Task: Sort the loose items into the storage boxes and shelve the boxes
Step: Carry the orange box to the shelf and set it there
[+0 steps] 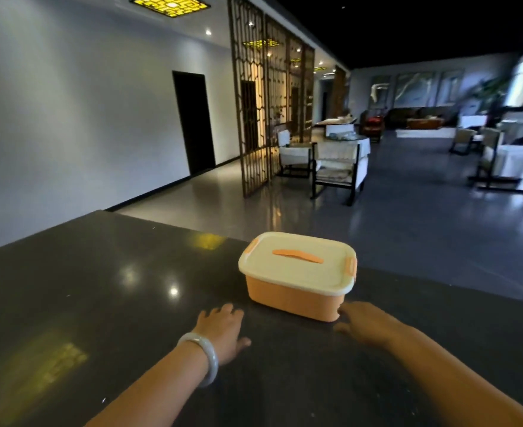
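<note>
An orange storage box (294, 298) with a cream lid (297, 263) shut and an orange handle on top stands at centre right of the frame on the dark glossy surface (100, 288). The left hand (223, 329), a pale bangle (203, 357) on its wrist, lies with fingers spread just left of the box. The right hand (366, 323), fingers relaxed, reaches to the box's near right corner.

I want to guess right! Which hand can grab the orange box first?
Probably the right hand: its fingertips already reach the orange box's near corner. The left hand lies flat on the counter, apart from the box.
</note>
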The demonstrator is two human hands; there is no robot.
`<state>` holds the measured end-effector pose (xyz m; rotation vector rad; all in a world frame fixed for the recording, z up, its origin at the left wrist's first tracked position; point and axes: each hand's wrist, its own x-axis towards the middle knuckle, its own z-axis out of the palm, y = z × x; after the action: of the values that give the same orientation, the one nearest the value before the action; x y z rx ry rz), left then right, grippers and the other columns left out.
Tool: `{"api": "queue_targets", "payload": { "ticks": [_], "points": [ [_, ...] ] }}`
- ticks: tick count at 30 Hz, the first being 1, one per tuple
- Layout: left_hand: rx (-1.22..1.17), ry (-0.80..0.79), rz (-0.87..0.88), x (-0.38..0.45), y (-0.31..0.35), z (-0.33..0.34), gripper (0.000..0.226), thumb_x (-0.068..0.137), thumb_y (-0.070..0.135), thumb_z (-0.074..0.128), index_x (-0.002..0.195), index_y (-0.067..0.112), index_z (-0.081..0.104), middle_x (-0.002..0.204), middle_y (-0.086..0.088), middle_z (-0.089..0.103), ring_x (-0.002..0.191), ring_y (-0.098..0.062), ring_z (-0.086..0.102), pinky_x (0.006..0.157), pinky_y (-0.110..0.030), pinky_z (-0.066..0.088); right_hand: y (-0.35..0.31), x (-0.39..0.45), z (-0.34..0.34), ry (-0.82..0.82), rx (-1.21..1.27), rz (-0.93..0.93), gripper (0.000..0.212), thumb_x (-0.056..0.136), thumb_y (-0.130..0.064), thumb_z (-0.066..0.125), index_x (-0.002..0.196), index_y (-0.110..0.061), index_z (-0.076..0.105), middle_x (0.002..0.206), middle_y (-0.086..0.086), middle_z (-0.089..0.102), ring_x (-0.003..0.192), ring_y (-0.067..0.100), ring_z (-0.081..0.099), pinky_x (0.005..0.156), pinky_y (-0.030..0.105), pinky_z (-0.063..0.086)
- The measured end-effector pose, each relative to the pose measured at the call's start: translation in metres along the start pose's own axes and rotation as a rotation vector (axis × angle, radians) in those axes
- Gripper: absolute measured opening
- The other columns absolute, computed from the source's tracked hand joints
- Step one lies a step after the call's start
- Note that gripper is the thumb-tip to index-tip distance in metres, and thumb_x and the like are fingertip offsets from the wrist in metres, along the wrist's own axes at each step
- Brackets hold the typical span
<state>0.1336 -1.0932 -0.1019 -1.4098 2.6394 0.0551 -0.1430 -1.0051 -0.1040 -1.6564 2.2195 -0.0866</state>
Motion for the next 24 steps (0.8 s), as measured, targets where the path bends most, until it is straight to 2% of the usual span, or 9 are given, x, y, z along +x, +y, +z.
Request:
{"api": "queue_targets", "payload": {
  "ticks": [4,8,11,14,17,20,22,24],
  "points": [
    [-0.094,0.115,0.051,0.076,-0.018,-0.01,0.05,0.095,0.046,0.049,0.137,0.021,0.042,0.138,0.0,0.039,0.126,-0.023,0.043,0.104,-0.041,0.038,0.0,0.033,-0.01,0.159,0.066,0.134,0.043,0.094,-0.042,0.053,0.131,-0.021,0.052,0.132,0.006,0.055,0.115,0.022,0.056,0.094,0.036,0.048],
    [-0.177,0.176,0.065,0.15,-0.038,-0.018,0.046,0.095,0.046,0.048,0.133,0.02,0.042,0.137,-0.002,0.037,0.121,-0.024,0.045,0.099,-0.04,0.042,0.002,0.072,-0.014,0.262,0.174,0.293,0.051,0.094,-0.042,0.052,0.14,-0.023,0.041,0.137,0.005,0.047,0.119,0.023,0.054,0.095,0.035,0.046],
    [-0.319,0.168,0.013,0.196,-0.054,-0.018,0.043,0.096,0.044,0.047,0.131,0.019,0.044,0.13,-0.004,0.04,0.113,-0.023,0.05,0.094,-0.041,0.047,0.008,0.101,-0.014,0.316,0.225,0.382,0.054,0.096,-0.04,0.05,0.144,-0.022,0.034,0.136,0.007,0.044,0.116,0.025,0.054,0.094,0.038,0.049],
    [-0.502,0.091,-0.003,0.238,-0.065,-0.008,0.034,0.098,0.044,0.043,0.124,0.021,0.046,0.119,-0.001,0.044,0.095,-0.016,0.057,0.082,-0.035,0.05,0.017,0.132,-0.008,0.36,0.29,0.475,0.058,0.096,-0.041,0.048,0.145,-0.02,0.027,0.136,0.011,0.045,0.115,0.028,0.054,0.092,0.039,0.05],
    [-0.623,0.041,-0.034,0.269,-0.07,-0.003,0.036,0.1,0.046,0.034,0.116,0.018,0.05,0.104,-0.002,0.055,0.084,-0.014,0.059,0.075,-0.033,0.048,0.023,0.148,-0.007,0.367,0.454,0.556,0.05,0.098,-0.044,0.042,0.14,-0.02,0.028,0.126,0.014,0.053,0.099,0.025,0.057,0.076,0.033,0.048],
    [-0.699,0.005,-0.075,0.302,-0.069,0.004,0.051,0.1,0.051,0.022,0.111,0.012,0.054,0.094,-0.005,0.06,0.081,-0.019,0.059,0.072,-0.035,0.044,0.032,0.163,-0.002,0.407,0.555,0.646,0.046,0.098,-0.05,0.039,0.124,-0.013,0.049,0.108,0.006,0.06,0.074,0.011,0.051,0.058,0.023,0.038],
    [-0.74,-0.011,-0.095,0.315,-0.066,0.01,0.057,0.1,0.054,0.017,0.113,0.011,0.053,0.094,-0.007,0.059,0.081,-0.022,0.058,0.072,-0.037,0.041,0.037,0.169,0.004,0.445,0.624,0.692,0.047,0.096,-0.052,0.042,0.115,-0.011,0.054,0.088,-0.003,0.056,0.068,0.005,0.048,0.052,0.02,0.032],
    [-0.79,-0.005,-0.109,0.318,-0.063,0.017,0.062,0.099,0.057,0.015,0.113,0.01,0.053,0.09,-0.007,0.059,0.077,-0.022,0.057,0.066,-0.035,0.038,0.035,0.167,0.008,0.474,0.679,0.715,0.044,0.095,-0.053,0.045,0.11,-0.013,0.052,0.082,-0.005,0.051,0.069,0.006,0.049,0.051,0.02,0.032]
  ]
}}
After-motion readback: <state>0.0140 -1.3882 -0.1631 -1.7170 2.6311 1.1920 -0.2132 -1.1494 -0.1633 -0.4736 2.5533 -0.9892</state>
